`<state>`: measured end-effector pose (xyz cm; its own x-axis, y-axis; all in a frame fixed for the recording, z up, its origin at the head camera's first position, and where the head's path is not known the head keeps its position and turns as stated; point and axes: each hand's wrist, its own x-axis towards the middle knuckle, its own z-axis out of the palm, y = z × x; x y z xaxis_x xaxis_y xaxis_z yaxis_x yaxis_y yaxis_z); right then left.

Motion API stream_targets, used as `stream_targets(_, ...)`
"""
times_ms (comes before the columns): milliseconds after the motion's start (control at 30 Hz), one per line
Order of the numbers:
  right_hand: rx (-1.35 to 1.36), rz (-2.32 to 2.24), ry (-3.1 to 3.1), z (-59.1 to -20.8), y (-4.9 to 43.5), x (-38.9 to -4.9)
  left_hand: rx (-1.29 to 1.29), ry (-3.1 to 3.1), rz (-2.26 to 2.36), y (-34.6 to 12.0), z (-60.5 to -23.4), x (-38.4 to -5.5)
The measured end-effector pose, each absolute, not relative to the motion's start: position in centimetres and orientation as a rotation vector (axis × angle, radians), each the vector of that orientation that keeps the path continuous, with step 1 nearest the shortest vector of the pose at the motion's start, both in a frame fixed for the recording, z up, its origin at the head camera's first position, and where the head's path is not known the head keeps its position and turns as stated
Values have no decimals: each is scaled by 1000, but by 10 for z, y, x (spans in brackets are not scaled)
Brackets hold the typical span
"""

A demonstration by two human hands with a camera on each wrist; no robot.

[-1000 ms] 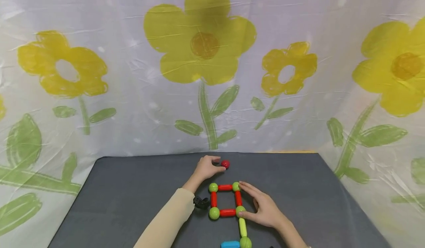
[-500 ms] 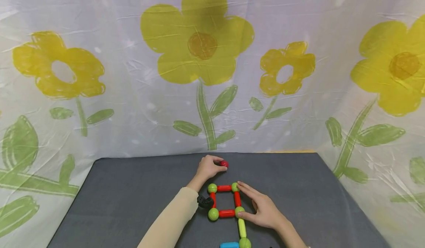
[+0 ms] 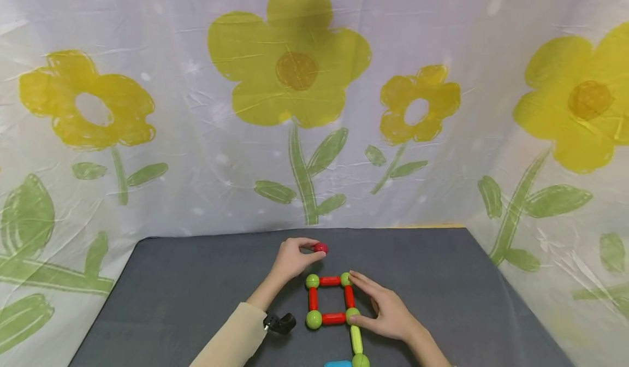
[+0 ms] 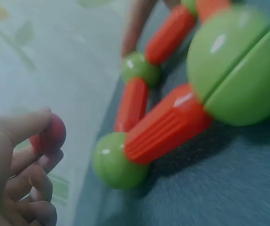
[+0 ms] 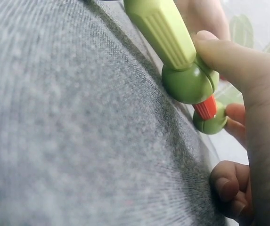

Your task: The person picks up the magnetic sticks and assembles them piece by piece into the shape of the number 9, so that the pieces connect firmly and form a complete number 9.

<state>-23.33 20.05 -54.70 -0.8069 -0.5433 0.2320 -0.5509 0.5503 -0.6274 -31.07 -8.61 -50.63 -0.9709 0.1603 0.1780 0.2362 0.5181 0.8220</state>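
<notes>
My left hand (image 3: 291, 259) pinches a small red ball (image 3: 321, 248) between thumb and fingers, beyond the far side of a square of magnetic rods and balls (image 3: 333, 318). The left wrist view shows the red ball (image 4: 54, 133) at my fingertips, apart from the square. Red rods form the square's sides, with green balls at its corners. My right hand (image 3: 388, 308) holds the square's right side, thumb at the near right green ball (image 3: 352, 315) and fingertips at the far right one (image 3: 346, 279). In the right wrist view, my thumb lies against the green ball (image 5: 189, 84).
A yellow-green rod (image 3: 356, 339) runs from the near right corner toward me to another green ball (image 3: 361, 360). A blue rod (image 3: 338, 363) adjoins that ball at the bottom edge. Behind the dark tabletop (image 3: 196, 285) hangs a flowered cloth (image 3: 196, 203).
My left fingers have closed on the red ball, and the hand has drawn it to the left and slightly nearer. My right hand has stayed at the square's right side.
</notes>
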Motion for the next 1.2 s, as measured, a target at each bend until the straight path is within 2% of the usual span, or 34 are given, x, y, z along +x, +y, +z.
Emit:
stream_targets(300, 996, 1114, -2717, -546, 203, -236, -383, -2707, -1647, -119, -488, -237)
stream_targets(633, 979, 1089, -2734, -538, 204, -241, -415, -2834, -1805, -130, -506, -166)
stream_targets(833, 969, 1087, -2736, -540, 205, -242, -468, -2918, -1883, -123, -523, -150)
stream_targets(1200, 982, 1110, -2746, -543, 204, -236, -669, -2860, -1974, -118, -540, -141)
